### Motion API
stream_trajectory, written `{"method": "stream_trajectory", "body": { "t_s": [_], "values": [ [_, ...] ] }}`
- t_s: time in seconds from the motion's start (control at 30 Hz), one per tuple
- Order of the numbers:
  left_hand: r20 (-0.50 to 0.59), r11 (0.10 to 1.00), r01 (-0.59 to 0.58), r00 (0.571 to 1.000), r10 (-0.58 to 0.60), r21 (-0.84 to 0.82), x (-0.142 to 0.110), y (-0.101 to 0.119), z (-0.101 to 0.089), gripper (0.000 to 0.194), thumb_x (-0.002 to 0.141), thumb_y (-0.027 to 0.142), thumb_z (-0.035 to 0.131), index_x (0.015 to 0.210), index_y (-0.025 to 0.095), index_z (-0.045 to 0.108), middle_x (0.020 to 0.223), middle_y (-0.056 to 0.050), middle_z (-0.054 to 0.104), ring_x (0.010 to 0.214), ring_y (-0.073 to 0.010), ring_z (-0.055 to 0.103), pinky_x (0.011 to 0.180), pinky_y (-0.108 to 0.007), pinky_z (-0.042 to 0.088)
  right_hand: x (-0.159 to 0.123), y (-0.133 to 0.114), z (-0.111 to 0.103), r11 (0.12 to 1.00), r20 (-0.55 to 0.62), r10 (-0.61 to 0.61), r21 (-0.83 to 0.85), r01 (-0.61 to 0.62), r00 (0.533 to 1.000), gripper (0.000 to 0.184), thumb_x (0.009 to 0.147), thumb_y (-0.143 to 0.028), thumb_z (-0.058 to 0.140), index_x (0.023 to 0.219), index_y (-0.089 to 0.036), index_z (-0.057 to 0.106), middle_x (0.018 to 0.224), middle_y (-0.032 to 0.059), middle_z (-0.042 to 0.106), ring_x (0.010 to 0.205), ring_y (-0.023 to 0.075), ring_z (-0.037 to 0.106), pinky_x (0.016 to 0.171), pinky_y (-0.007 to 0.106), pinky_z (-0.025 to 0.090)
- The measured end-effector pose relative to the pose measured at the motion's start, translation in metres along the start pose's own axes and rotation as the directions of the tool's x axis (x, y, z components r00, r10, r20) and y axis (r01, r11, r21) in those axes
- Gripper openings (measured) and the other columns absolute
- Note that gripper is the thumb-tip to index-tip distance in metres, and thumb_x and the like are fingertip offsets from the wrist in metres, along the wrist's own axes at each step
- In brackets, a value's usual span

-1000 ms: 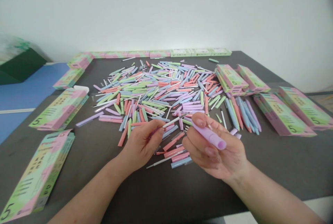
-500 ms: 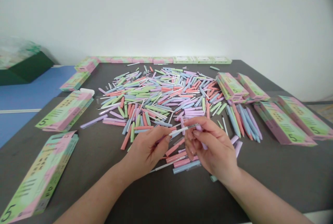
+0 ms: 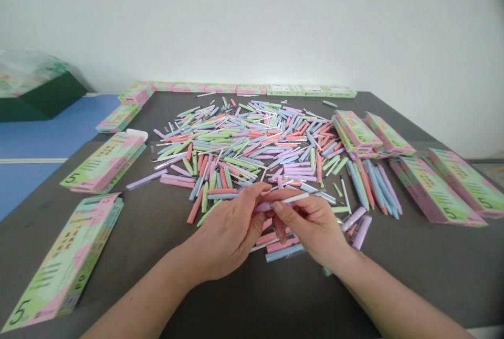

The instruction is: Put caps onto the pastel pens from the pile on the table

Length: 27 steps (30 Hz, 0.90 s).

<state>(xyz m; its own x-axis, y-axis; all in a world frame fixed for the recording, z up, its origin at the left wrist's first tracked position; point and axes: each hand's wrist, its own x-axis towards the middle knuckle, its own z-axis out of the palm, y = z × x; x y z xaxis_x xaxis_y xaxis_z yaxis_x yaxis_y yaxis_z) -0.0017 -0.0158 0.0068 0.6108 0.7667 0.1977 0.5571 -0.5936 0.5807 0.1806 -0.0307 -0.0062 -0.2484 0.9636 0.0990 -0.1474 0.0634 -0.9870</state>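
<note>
My left hand (image 3: 232, 229) is closed, fingers pinched on a small purple pen part (image 3: 263, 207), most of it hidden by the fingers. Close against it, my right hand (image 3: 311, 229) is closed too. A thin white pen refill (image 3: 296, 198) lies across its fingers, with its dark tip pointing right. The fingertips of both hands meet around the purple part; whether it is joined to anything there is hidden. Beneath and beyond the hands spreads a big heap of loose pen barrels, caps and refills (image 3: 236, 145) in purple, green, blue and coral.
Printed pen boxes lie on the dark table (image 3: 157, 234): a long one (image 3: 66, 260) front left, an open-flapped one (image 3: 104, 163) behind it, and stacks (image 3: 444, 187) at right. Several assembled pens (image 3: 378, 187) lie beside those. More boxes (image 3: 252, 89) line the back edge; a dark green bin (image 3: 43, 97) is far left.
My hands have come together. The white refill, previously stretched between both hands, now lies across my right fingers, pointing right. A purple part now shows at my left fingertips.
</note>
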Motion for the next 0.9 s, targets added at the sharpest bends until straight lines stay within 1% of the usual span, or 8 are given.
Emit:
{"method": "stream_trajectory", "body": {
  "t_s": [0.07, 0.2, 0.3, 0.43, 0.53, 0.7, 0.8, 0.9],
  "values": [
    [0.002, 1.000, -0.005, 1.000, 0.005, 0.029, 0.000, 0.001, 0.000, 0.037, 0.097, 0.023, 0.035, 0.134, 0.018, 0.030, 0.117, -0.012, 0.066, 0.095, -0.0223, 0.065, 0.078, -0.034, 0.049, 0.001, 0.001, 0.000, 1.000, 0.015, 0.022, -0.003, -0.021, 1.000, 0.020, 0.090, -0.031, 0.060, 0.096, -0.016, 0.071, 0.058, -0.0007, 0.062, 0.048, 0.0091, 0.058, 0.045, 0.020, 0.049],
    [0.018, 1.000, 0.004, 1.000, -0.004, 0.024, 0.002, 0.002, -0.001, 0.037, 0.097, 0.020, 0.036, 0.133, 0.017, 0.031, 0.119, -0.014, 0.065, 0.099, -0.0236, 0.065, 0.081, -0.036, 0.050, 0.003, 0.004, -0.001, 0.998, -0.036, 0.061, 0.020, -0.060, 0.997, 0.018, 0.084, -0.030, 0.068, 0.091, -0.015, 0.071, 0.057, -0.0011, 0.063, 0.044, 0.0090, 0.057, 0.043, 0.020, 0.049],
    [0.009, 0.998, -0.004, 1.000, 0.004, -0.063, 0.002, 0.000, -0.002, 0.038, 0.094, 0.023, 0.047, 0.130, 0.019, 0.036, 0.118, -0.012, 0.065, 0.095, -0.0215, 0.065, 0.080, -0.034, 0.051, 0.006, 0.005, -0.005, 0.987, -0.030, 0.070, 0.146, -0.065, 0.997, 0.014, 0.083, -0.028, 0.069, 0.088, -0.016, 0.072, 0.054, -0.0022, 0.060, 0.042, 0.0077, 0.054, 0.041, 0.018, 0.046],
    [-0.163, 0.948, -0.069, 0.986, 0.019, -0.311, -0.001, -0.004, 0.004, 0.047, 0.086, 0.025, 0.064, 0.128, 0.024, 0.042, 0.104, -0.005, 0.065, 0.071, -0.0122, 0.063, 0.066, -0.024, 0.052, 0.011, 0.001, -0.014, 0.896, -0.095, 0.138, 0.437, -0.084, 0.986, 0.010, 0.079, -0.026, 0.072, 0.083, -0.017, 0.072, 0.054, -0.0026, 0.055, 0.041, 0.0046, 0.045, 0.036, 0.014, 0.037],
    [-0.304, 0.867, -0.161, 0.953, 0.012, -0.472, -0.003, -0.002, 0.010, 0.039, 0.084, 0.019, 0.066, 0.119, 0.022, 0.050, 0.095, -0.004, 0.064, 0.072, -0.0114, 0.063, 0.065, -0.021, 0.053, 0.014, -0.003, -0.021, 0.797, -0.083, 0.228, 0.589, -0.137, 0.970, 0.011, 0.075, -0.023, 0.074, 0.083, -0.017, 0.072, 0.057, -0.0025, 0.054, 0.041, 0.0027, 0.039, 0.035, 0.011, 0.034],
    [-0.475, 0.863, -0.289, 0.877, 0.065, -0.415, -0.006, 0.008, 0.009, 0.027, 0.086, 0.013, 0.062, 0.113, 0.017, 0.063, 0.082, -0.005, 0.067, 0.068, -0.0129, 0.065, 0.067, -0.024, 0.055, 0.014, -0.002, -0.021, 0.675, 0.047, 0.263, 0.705, -0.218, 0.964, 0.008, 0.076, -0.021, 0.072, 0.082, -0.016, 0.071, 0.059, -0.0023, 0.053, 0.039, 0.0002, 0.032, 0.033, 0.006, 0.031],
    [-0.514, 0.868, -0.333, 0.851, 0.107, -0.369, -0.006, 0.010, 0.005, 0.029, 0.085, 0.016, 0.066, 0.114, 0.017, 0.065, 0.074, -0.004, 0.068, 0.063, -0.0131, 0.064, 0.067, -0.027, 0.055, 0.014, -0.001, -0.020, 0.649, 0.082, 0.273, 0.719, -0.247, 0.958, 0.008, 0.075, -0.020, 0.071, 0.081, -0.016, 0.071, 0.059, -0.0025, 0.053, 0.039, 0.0002, 0.031, 0.033, 0.006, 0.031],
    [-0.539, 0.847, -0.388, 0.829, 0.148, -0.364, -0.005, 0.009, 0.004, 0.032, 0.085, 0.013, 0.065, 0.117, 0.018, 0.065, 0.082, -0.006, 0.070, 0.068, -0.0137, 0.067, 0.067, -0.026, 0.056, 0.013, 0.000, -0.020, 0.652, 0.066, 0.275, 0.720, -0.237, 0.959, 0.008, 0.075, -0.020, 0.071, 0.082, -0.016, 0.071, 0.059, -0.0026, 0.052, 0.039, 0.0007, 0.030, 0.033, 0.006, 0.031]
  ]
}}
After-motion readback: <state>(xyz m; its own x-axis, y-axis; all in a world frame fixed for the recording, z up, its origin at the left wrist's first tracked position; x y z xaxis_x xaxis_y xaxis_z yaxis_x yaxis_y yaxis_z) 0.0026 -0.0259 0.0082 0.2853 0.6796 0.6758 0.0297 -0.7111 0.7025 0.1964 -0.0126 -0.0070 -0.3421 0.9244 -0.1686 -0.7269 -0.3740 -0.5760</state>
